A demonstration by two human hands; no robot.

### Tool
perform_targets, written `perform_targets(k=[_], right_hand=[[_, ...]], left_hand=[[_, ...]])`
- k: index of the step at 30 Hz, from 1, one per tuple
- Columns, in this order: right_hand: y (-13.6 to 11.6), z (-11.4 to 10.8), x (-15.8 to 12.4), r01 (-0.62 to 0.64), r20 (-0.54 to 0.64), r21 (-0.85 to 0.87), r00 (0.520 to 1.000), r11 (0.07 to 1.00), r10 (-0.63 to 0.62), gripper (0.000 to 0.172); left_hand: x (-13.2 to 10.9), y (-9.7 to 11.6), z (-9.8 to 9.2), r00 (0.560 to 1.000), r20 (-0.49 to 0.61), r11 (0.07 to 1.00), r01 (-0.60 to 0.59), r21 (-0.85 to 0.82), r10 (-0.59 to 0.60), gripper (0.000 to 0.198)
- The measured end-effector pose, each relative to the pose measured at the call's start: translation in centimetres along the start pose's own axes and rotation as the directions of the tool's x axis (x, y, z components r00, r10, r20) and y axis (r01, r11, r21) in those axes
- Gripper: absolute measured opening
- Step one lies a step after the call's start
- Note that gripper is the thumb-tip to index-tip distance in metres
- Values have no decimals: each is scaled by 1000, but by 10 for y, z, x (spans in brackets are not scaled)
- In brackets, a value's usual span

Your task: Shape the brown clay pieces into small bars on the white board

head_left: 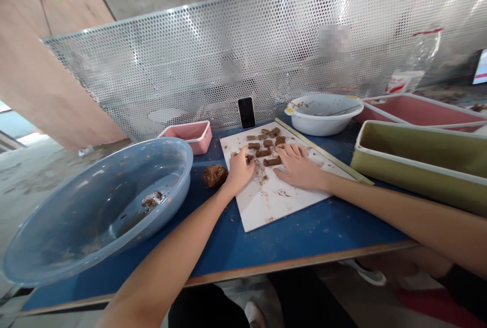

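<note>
On a white board [262, 206] lie several short brown clay-like pieces [272, 161] in rough rows. My left hand [239, 171] rests at the board's left edge, its fingers curled around a small dark brown piece [249, 158], partly hidden by the hand. My right hand [300, 168] lies over the board's right half with fingers stretched out, the fingertips beside the pieces in the upper rows. A rough brown lump [215, 176] sits on the blue table just left of my left wrist.
A large blue basin [95, 191] with brown residue stands left. Behind are a pink tub [200, 138], a phone [246, 113] and a white basin [319, 125]. A pale strip [323, 153] borders the board; a green planter [414, 166] stands right. A perforated metal screen [171, 64] closes the back.
</note>
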State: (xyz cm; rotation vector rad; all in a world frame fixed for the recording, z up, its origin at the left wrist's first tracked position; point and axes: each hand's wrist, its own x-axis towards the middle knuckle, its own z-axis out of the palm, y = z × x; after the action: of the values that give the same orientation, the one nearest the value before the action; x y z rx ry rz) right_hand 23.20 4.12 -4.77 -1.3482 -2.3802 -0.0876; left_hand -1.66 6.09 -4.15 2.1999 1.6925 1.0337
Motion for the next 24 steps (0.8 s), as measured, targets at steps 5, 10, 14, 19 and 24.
perform_targets(k=[5, 10, 14, 19, 24], right_hand=[[1, 1, 0, 21, 9, -3, 1000, 1000, -21, 59], [0, 1, 0, 14, -21, -4, 1000, 1000, -14, 64], [1, 3, -1, 24, -8, -12, 1000, 1000, -24, 55], [0, 3, -1, 9, -31, -8, 999, 1000, -10, 67], [-3, -2, -1, 28, -21, -17, 999, 999, -29, 59]], left_hand=[[0, 1, 0, 1000, -23, 1000, 11, 0, -11, 52], [0, 0, 0, 999, -32, 1000, 16, 8, -16, 52], [-1, 1, -1, 999, -27, 1000, 22, -3, -22, 51], [-1, 2, 0, 999, -20, 999, 36, -1, -36, 49], [-1, 0, 1, 999, -34, 1000, 26, -5, -26, 47]])
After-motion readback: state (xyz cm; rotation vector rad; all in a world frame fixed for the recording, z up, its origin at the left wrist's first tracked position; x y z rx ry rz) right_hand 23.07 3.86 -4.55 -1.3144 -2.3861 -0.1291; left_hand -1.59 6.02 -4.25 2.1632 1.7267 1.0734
